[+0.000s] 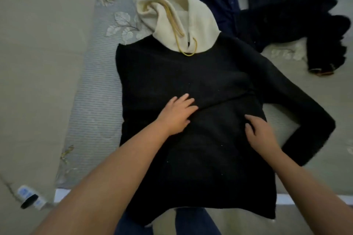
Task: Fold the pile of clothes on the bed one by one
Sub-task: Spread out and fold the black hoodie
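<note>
Black hoodie [191, 101] flat at frame centre, both my hands on it.

Dark clothes [286, 15] crowd the upper right, close beside its cream hood [183, 15]; a remote [30, 196] sits lower left by the bed [91, 101] edge. My left hand [177, 114] and right hand [259, 131] press down, fingers spread. The right sleeve [298, 120] bends toward open bedding.

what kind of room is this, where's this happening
Most likely a bedroom: a black hoodie with a cream hood lies spread on a bed's grey leaf-patterned cover, more dark clothes are heaped beyond it, and a remote control lies by the edge.
</note>
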Demonstrator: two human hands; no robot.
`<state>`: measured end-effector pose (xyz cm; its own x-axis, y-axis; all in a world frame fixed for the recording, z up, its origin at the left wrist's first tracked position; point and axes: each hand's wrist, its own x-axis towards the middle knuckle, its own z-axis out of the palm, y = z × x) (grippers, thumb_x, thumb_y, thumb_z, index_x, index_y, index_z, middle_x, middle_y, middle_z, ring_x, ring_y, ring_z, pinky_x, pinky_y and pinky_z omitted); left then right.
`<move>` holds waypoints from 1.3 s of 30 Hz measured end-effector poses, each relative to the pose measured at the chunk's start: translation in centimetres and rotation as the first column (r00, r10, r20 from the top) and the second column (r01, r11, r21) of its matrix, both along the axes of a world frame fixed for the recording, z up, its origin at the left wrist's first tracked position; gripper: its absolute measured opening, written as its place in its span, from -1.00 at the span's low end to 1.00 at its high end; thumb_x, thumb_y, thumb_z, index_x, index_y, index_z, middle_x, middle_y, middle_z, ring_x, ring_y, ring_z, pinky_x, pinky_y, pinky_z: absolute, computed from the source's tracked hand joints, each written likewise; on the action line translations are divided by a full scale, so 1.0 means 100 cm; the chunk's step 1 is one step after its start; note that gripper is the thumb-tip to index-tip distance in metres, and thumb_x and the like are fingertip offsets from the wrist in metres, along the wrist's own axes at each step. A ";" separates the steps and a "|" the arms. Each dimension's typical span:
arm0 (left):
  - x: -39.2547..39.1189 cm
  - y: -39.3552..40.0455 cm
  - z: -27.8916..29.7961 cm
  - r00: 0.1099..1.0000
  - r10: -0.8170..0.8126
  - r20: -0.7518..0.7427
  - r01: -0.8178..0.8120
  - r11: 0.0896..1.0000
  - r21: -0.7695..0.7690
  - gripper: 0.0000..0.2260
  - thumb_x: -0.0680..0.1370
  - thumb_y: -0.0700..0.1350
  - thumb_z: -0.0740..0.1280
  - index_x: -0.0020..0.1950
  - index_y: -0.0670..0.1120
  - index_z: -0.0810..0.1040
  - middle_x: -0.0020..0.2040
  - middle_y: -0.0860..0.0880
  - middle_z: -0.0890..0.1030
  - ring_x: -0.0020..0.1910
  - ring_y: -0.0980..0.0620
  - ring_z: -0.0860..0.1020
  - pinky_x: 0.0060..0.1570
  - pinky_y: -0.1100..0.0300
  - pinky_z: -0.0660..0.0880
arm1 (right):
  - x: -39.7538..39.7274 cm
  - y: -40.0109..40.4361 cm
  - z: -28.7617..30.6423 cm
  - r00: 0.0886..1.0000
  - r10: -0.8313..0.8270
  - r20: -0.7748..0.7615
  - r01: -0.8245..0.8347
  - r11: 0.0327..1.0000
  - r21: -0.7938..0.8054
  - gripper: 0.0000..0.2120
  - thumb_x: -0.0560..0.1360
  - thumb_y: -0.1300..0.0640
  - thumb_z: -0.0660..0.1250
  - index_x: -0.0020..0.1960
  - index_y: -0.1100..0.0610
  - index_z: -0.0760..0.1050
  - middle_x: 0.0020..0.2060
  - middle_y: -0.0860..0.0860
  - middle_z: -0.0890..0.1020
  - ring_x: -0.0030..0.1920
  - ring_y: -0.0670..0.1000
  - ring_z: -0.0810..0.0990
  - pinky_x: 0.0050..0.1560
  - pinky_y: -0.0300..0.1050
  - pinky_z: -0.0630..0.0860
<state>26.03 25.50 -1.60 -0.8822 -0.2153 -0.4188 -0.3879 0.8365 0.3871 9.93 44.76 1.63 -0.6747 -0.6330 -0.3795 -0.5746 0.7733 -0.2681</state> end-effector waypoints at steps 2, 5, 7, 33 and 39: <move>0.026 0.005 -0.008 0.986 0.143 -0.091 -0.160 0.963 -0.218 -0.47 0.45 -0.21 0.36 0.41 -0.09 0.32 0.44 -0.15 0.28 0.45 -0.13 0.17 0.38 -0.13 0.08 | -0.007 -0.002 -0.010 0.996 0.087 0.024 -0.085 0.995 -0.044 -0.69 0.48 0.35 0.27 0.21 0.38 0.45 0.13 0.28 0.55 0.19 0.22 0.49 0.26 -0.02 0.32; 0.064 -0.001 -0.015 0.860 0.485 -0.160 -0.510 0.819 -0.261 -0.43 0.25 -0.34 0.50 0.25 -0.26 0.48 0.27 -0.36 0.43 0.29 -0.37 0.36 0.19 -0.34 0.25 | -0.016 -0.024 -0.024 0.963 0.267 -0.040 -0.270 0.952 -0.145 -0.70 0.34 0.41 0.42 0.06 0.42 0.53 -0.02 0.32 0.60 0.06 0.31 0.57 0.13 0.11 0.44; 0.081 -0.011 -0.017 0.737 0.669 -0.098 -0.672 0.708 -0.218 -0.46 0.36 -0.33 0.44 0.32 -0.28 0.40 0.29 -0.41 0.36 0.28 -0.41 0.34 0.16 -0.30 0.30 | -0.025 -0.047 -0.031 0.927 0.355 -0.119 -0.372 0.910 -0.184 -0.69 0.32 0.38 0.45 0.05 0.42 0.54 0.01 0.33 0.59 0.10 0.35 0.54 0.12 0.25 0.43; 0.046 -0.214 0.013 0.977 0.202 0.063 -0.169 0.923 -0.345 -0.58 0.42 -0.34 0.18 0.29 -0.19 0.44 0.28 -0.16 0.45 0.30 -0.16 0.37 0.22 0.05 0.34 | -0.078 -0.182 -0.058 0.922 0.360 -0.139 -0.276 0.866 0.416 -0.70 0.46 0.13 0.21 0.17 0.14 0.45 0.09 0.11 0.51 0.15 0.12 0.44 0.27 0.06 0.16; 0.036 -0.245 0.011 0.930 -0.061 0.362 0.099 0.991 -0.086 -0.60 0.48 -0.30 0.17 0.29 -0.08 0.45 0.37 -0.02 0.39 0.42 0.00 0.23 0.36 0.15 0.14 | -0.071 -0.187 -0.053 0.945 0.271 -0.182 -0.194 0.914 0.357 -0.81 0.48 0.19 0.14 0.04 0.20 0.44 0.01 0.14 0.54 0.09 0.16 0.48 0.30 0.07 0.13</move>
